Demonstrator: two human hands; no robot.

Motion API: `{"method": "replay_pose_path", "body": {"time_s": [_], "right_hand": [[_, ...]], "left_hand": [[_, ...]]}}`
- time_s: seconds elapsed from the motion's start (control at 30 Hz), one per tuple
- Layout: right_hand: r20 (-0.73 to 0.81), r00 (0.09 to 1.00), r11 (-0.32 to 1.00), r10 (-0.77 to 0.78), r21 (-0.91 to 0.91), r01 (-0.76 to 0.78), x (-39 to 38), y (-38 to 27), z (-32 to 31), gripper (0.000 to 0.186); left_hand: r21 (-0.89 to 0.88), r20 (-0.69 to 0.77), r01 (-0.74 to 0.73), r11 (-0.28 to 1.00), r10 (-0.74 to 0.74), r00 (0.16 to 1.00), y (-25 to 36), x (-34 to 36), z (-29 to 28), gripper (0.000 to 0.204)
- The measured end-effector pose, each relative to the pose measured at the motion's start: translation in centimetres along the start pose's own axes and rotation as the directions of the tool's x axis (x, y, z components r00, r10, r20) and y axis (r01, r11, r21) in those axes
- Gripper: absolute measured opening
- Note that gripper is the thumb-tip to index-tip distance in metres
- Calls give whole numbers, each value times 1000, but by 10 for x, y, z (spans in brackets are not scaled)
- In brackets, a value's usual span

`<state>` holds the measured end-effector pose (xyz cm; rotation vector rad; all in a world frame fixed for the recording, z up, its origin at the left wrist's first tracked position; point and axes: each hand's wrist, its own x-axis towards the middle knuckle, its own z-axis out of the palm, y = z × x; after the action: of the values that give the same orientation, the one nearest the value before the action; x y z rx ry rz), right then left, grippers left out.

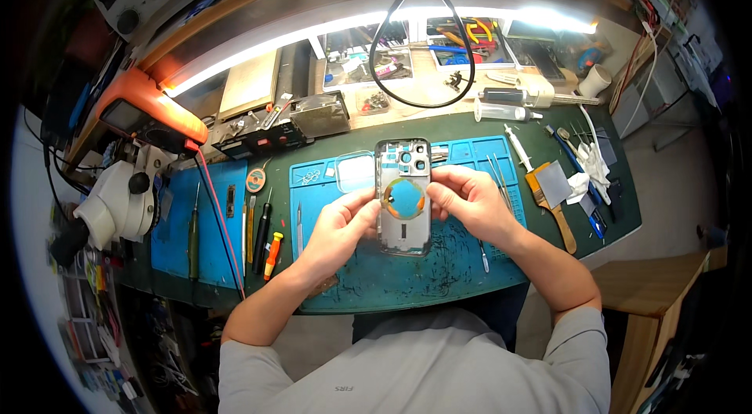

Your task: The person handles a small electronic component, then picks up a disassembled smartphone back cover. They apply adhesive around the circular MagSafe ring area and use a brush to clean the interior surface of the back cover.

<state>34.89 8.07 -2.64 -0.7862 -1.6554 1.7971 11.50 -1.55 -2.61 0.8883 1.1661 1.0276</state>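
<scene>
A grey phone back housing (pixel 415 230) is held upright over the blue repair mat (pixel 364 285), with camera openings at its top, a round middle showing blue inside a copper-coloured ring, and a small slot below. My left hand (pixel 345 226) grips its left edge with closed fingers. My right hand (pixel 462 198) holds the right edge, thumb against its face. A clear plastic piece (pixel 354 165) lies behind my left hand. Thin metal tools (pixel 497 175) rest to the right on the mat, and a scalpel-like tool (pixel 299 222) lies at its left.
Screwdrivers (pixel 264 222) and an orange-cased meter (pixel 153 108) with leads are left, beside a white microscope (pixel 117 202). A brush (pixel 560 226), syringes (pixel 505 112) and crumpled tissue (pixel 595 167) lie right. Tool trays (pixel 368 57) stand behind; a looped black cable (pixel 472 61) hangs above.
</scene>
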Motion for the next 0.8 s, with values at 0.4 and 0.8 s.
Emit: {"method": "replay_pose_path", "body": {"time_s": [0.4,0.8], "right_hand": [[86,976,979,201,16,-203,2,1,5,37],[155,981,990,113,-103,-98,2,9,9,41]], "left_hand": [[78,100,-148,986,140,985,3,-13,8,14],[111,66,-239,965,233,970,-4,-12,10,16]]}}
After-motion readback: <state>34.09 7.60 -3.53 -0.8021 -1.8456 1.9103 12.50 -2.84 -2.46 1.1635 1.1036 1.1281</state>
